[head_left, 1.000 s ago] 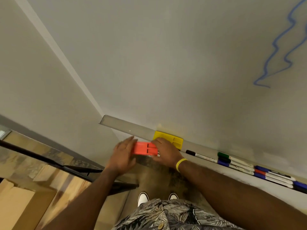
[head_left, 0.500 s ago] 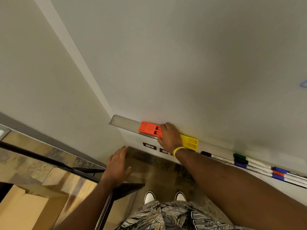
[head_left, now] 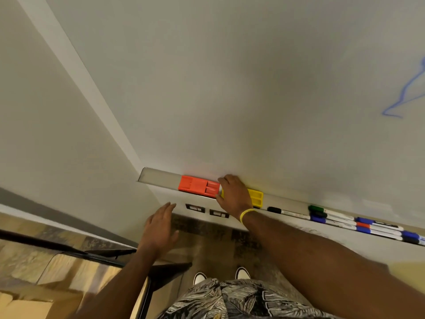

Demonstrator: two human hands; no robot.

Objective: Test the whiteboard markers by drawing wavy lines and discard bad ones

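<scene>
The whiteboard [head_left: 230, 77] carries a blue wavy line [head_left: 404, 97] at the far right. Along its bottom runs a metal tray [head_left: 158, 178]. An orange eraser [head_left: 197, 185] lies in the tray, and my right hand [head_left: 234, 194] pinches its right end between thumb and fingertips. That hand covers most of a yellow eraser [head_left: 256, 196]. Further right in the tray lie a black-capped marker [head_left: 287, 212], a green one [head_left: 331, 211] and several blue, red and black ones [head_left: 379, 229]. My left hand [head_left: 161, 226] hovers open below the tray, holding nothing.
Two wall sockets [head_left: 207, 210] sit under the tray. A dark-edged glass table [head_left: 96, 256] stands at the left with a cardboard box [head_left: 25, 305] at the bottom-left corner. My shoes [head_left: 220, 276] are on the patterned floor.
The orange eraser went from both hands in front of the tray up into the tray, left of the yellow one. My left hand let go and dropped below the tray.
</scene>
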